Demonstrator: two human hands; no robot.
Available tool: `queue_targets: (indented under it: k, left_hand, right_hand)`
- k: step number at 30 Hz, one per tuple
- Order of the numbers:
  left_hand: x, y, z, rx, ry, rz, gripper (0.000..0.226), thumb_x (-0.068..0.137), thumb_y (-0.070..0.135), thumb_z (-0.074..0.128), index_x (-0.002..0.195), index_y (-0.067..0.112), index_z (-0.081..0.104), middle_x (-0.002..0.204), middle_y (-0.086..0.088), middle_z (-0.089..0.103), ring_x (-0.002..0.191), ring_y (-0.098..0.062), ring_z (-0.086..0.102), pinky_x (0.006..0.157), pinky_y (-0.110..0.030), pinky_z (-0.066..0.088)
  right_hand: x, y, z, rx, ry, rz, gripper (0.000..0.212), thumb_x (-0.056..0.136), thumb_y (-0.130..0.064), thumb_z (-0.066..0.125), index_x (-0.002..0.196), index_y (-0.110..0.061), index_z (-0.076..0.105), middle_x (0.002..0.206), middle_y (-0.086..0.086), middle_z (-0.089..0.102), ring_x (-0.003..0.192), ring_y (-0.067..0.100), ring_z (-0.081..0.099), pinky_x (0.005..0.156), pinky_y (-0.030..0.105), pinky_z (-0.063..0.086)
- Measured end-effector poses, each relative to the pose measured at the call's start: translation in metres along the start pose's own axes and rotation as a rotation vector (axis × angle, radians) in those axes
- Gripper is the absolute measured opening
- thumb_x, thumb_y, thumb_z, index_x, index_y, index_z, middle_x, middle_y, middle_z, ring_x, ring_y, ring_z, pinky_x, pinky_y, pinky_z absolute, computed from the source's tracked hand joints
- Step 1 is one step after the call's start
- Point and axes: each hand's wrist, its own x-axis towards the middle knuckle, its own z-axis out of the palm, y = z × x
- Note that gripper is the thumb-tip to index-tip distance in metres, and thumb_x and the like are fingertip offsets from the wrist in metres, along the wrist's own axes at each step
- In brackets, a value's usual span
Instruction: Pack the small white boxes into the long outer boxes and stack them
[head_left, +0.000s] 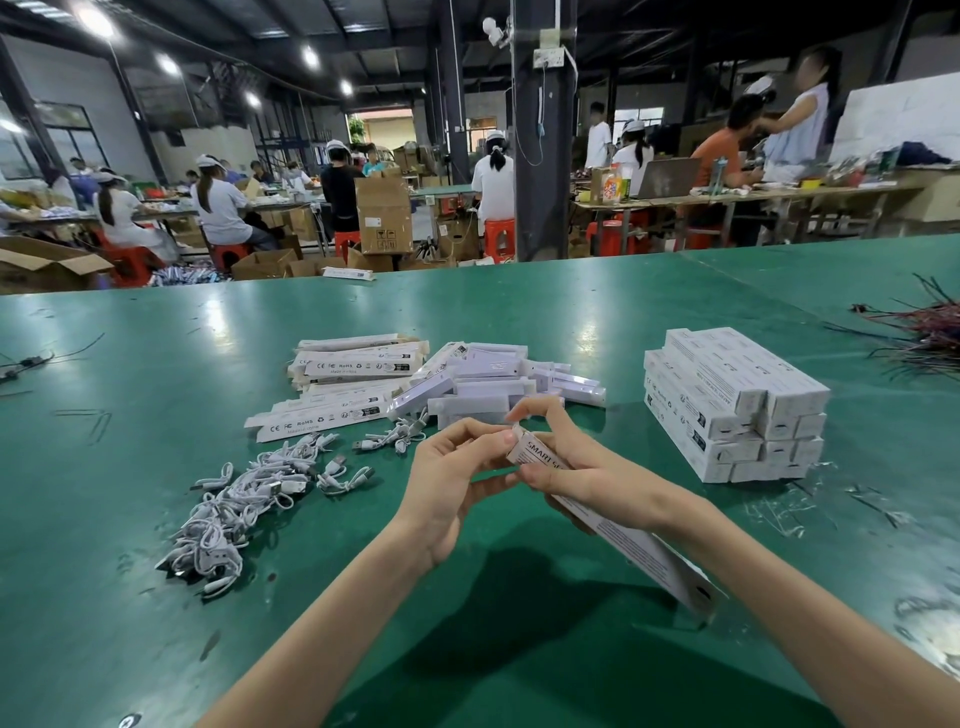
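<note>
1. At the left of the green counter (156, 338) lies a tangle of white cables (234, 514), with flat outer boxes (337, 395) just behind it.
2. Mid-counter sits a heap of small white boxes (498, 379), not yet packed.
3. The left hand (452, 483) pinches the top end of one long outer box (623, 540), fingers curled at its flap.
4. The right hand (576, 467) grips the same box just below, and it slants down toward the counter.
5. It looks to me like the end is being closed. Next the flap needs tucking in, then the box goes right, onto the stack of packed boxes (727, 405).

Left hand (447, 483) and right hand (576, 467) meet, fingers (535, 411) curled.
</note>
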Motion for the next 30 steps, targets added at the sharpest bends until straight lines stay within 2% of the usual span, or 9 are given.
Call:
queue_targets:
  k: [3,6,12,17,22,25,27,28,30]
  left_hand:
    - [0.001,0.000,-0.001,0.048,0.016,0.025,0.031,0.083,0.000,0.066,0.057,0.017,0.070,0.072,-0.008,0.070,0.061,-0.015,0.065,0.061,-0.026,0.056]
    - [0.002,0.000,-0.002,0.091,0.025,0.055,0.031,0.083,-0.003,0.066,0.058,0.016,0.071,0.072,-0.009,0.071,0.062,-0.016,0.066,0.063,-0.027,0.057]
    - [0.004,-0.001,-0.005,0.186,0.037,0.092,0.031,0.082,-0.010,0.065,0.059,0.012,0.071,0.070,-0.009,0.072,0.062,-0.016,0.067,0.062,-0.025,0.057]
    - [0.004,-0.004,-0.009,0.316,0.010,0.174,0.022,0.083,-0.008,0.064,0.068,0.005,0.070,0.074,-0.013,0.072,0.069,-0.020,0.065,0.076,-0.031,0.059]
    - [0.002,-0.013,-0.006,0.312,-0.020,0.167,0.019,0.084,-0.005,0.063,0.079,0.010,0.074,0.081,-0.008,0.074,0.076,-0.012,0.065,0.081,-0.027,0.054]
    - [0.003,-0.015,-0.007,0.435,-0.041,0.175,0.026,0.078,-0.003,0.065,0.095,0.013,0.074,0.095,-0.006,0.074,0.088,-0.011,0.064,0.090,-0.028,0.050]
    - [0.002,-0.021,-0.007,0.659,-0.094,0.250,0.053,0.068,0.005,0.060,0.118,0.023,0.066,0.116,-0.003,0.067,0.109,-0.010,0.056,0.099,-0.023,0.043]
    - [0.000,-0.025,-0.005,0.809,-0.130,0.348,0.068,0.067,0.006,0.059,0.131,0.027,0.055,0.127,0.000,0.058,0.119,-0.009,0.048,0.105,-0.020,0.037]
    - [-0.002,-0.035,0.001,1.085,-0.204,0.669,0.081,0.071,0.005,0.068,0.144,0.023,0.039,0.142,-0.002,0.042,0.133,-0.015,0.032,0.114,-0.026,0.025]
  right_hand:
    - [0.000,0.001,0.000,-0.020,-0.013,0.002,0.040,0.089,-0.032,0.052,0.123,-0.035,0.031,0.111,0.009,0.059,0.082,0.005,0.047,0.074,0.020,0.038]
    - [-0.001,0.000,-0.001,-0.003,-0.025,0.011,0.042,0.089,-0.035,0.052,0.125,-0.033,0.031,0.108,0.001,0.056,0.082,0.000,0.047,0.073,0.017,0.038]
    - [-0.001,0.001,0.000,-0.025,-0.036,0.020,0.043,0.090,-0.034,0.050,0.128,-0.030,0.031,0.116,0.010,0.058,0.082,0.000,0.048,0.074,0.016,0.041]
    - [0.001,0.007,0.002,-0.003,-0.054,0.068,0.040,0.090,-0.033,0.048,0.126,-0.036,0.031,0.089,-0.011,0.054,0.083,0.009,0.045,0.081,0.026,0.039]
    - [0.002,0.009,-0.003,0.088,-0.053,0.109,0.035,0.094,-0.026,0.047,0.124,-0.034,0.030,0.069,-0.018,0.047,0.068,0.004,0.044,0.065,0.014,0.040]
    - [0.000,0.015,-0.009,0.207,-0.067,0.215,0.032,0.101,-0.023,0.048,0.125,-0.038,0.033,0.080,0.002,0.045,0.058,0.006,0.049,0.046,0.018,0.044]
    - [0.005,0.016,-0.007,0.301,-0.010,0.336,0.025,0.101,-0.027,0.049,0.120,-0.038,0.038,0.084,0.008,0.043,0.056,0.014,0.048,0.042,0.024,0.045]
    - [0.008,0.016,-0.005,0.356,0.070,0.383,0.020,0.101,-0.027,0.048,0.117,-0.035,0.041,0.083,0.008,0.043,0.055,0.016,0.048,0.043,0.026,0.046]
    - [0.013,0.016,-0.001,0.546,0.240,0.426,0.012,0.102,-0.018,0.042,0.112,-0.023,0.047,0.080,0.008,0.048,0.053,0.018,0.051,0.046,0.028,0.048]
